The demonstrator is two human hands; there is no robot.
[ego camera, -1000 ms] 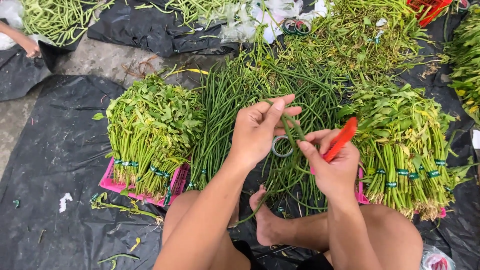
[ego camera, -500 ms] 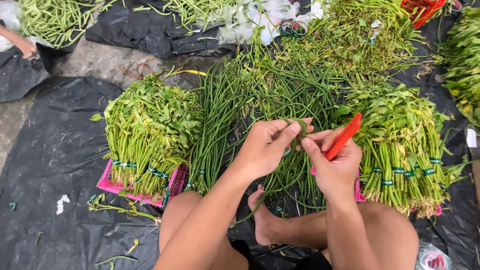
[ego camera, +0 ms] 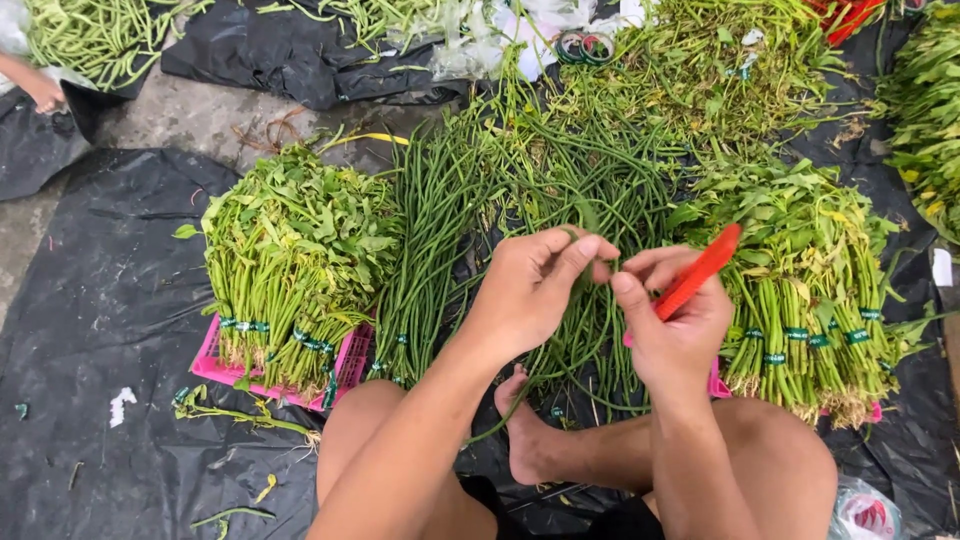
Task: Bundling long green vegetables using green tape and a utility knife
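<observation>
- Left hand [ego camera: 535, 290]: fingers curled, pinching the top of a bunch of long thin green beans [ego camera: 585, 300] between thumb and fingertips, at centre, just above the bare foot [ego camera: 530, 440].
- Right hand [ego camera: 675, 320]: closed around a flat red plastic tool [ego camera: 700, 270], forefinger stretched to meet the left fingertips at the same pinch point.
- Bean bunch: hanging from the pinch down towards the near side, part of a wider spread of loose long green beans [ego camera: 440, 230] lying on the black plastic sheet [ego camera: 100, 300].
- Likely handling: light, limp and whippy; strands slide apart easily and probably snap if bent hard, so best gathered close together near one end and squeezed gently.
- Left: pile of leafy green stalks tied with green bands [ego camera: 290, 270], resting on a pink plastic tray [ego camera: 215, 368].
- Right: similar banded leafy bundles [ego camera: 810, 290], touching the right wrist's far side.
- Far left: another person's hand [ego camera: 40, 90] near a heap of green beans [ego camera: 90, 35].
- Far centre: rolls of green tape [ego camera: 585, 45] among loose trimmings.
</observation>
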